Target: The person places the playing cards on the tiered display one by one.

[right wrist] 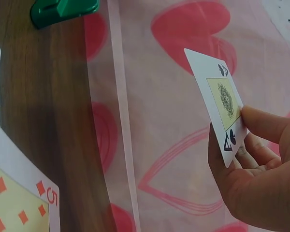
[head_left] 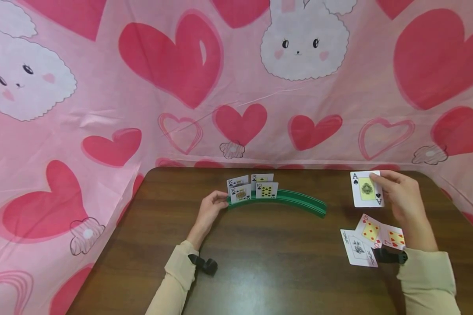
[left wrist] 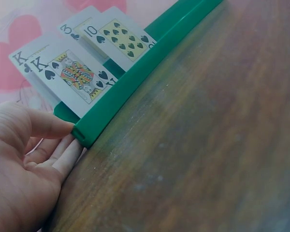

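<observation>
In the head view my right hand (head_left: 406, 197) holds up an ace of spades (head_left: 367, 189), pinched at its right edge between thumb and fingers, face toward me. My left hand (head_left: 210, 210) grips the left end of a curved green card holder (head_left: 299, 199), its fingertips at the end of the rail. Cards stand upright in two rows of the holder. A king of spades (left wrist: 75, 75) and a ten of spades (left wrist: 121, 41) are in front. Behind them, partly covered, are a king of clubs (left wrist: 26, 60) and a three of clubs (left wrist: 70, 29).
Face up near my right wrist lie a joker (head_left: 356, 249), a five of diamonds (head_left: 369, 231) and a seven of hearts (head_left: 396, 237), overlapping on the brown wooden table (head_left: 268, 262). A pink cloth (head_left: 260, 96) with hearts and rabbits hangs behind the table's back edge.
</observation>
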The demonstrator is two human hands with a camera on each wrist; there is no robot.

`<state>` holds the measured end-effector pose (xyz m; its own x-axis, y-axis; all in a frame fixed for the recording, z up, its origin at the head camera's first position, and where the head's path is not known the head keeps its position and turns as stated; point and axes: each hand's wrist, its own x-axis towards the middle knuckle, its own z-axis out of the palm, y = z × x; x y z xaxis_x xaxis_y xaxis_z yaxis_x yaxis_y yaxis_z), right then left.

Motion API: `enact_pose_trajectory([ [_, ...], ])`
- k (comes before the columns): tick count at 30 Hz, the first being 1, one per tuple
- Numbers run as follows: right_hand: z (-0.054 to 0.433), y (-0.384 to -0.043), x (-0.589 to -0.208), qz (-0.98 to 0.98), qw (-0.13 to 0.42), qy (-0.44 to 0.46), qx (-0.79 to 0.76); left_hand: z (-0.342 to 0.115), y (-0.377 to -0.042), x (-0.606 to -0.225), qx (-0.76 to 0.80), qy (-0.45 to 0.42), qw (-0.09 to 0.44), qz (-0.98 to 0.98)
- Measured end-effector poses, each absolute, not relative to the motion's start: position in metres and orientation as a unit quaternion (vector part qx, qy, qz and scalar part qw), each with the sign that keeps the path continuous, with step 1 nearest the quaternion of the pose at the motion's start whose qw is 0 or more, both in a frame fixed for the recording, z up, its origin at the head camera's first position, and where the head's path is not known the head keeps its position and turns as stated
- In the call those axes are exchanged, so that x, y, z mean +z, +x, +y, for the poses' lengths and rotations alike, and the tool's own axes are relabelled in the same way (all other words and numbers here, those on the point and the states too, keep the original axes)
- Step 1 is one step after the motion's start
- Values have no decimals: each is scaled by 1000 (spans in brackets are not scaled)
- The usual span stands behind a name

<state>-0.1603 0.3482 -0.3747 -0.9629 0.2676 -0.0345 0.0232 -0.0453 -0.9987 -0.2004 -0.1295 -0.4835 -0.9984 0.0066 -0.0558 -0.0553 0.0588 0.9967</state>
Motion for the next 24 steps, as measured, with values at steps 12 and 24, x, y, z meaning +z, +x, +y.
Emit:
enact_pose_trajectory([
  [12, 338, -166, -374, -693, 71, -104, 710, -129, -199, -484, 684, -13, 19, 729],
  [24, 327, -172, -375, -705, 65, -95, 700, -126, -183, -450, 684, -5, 32, 729],
])
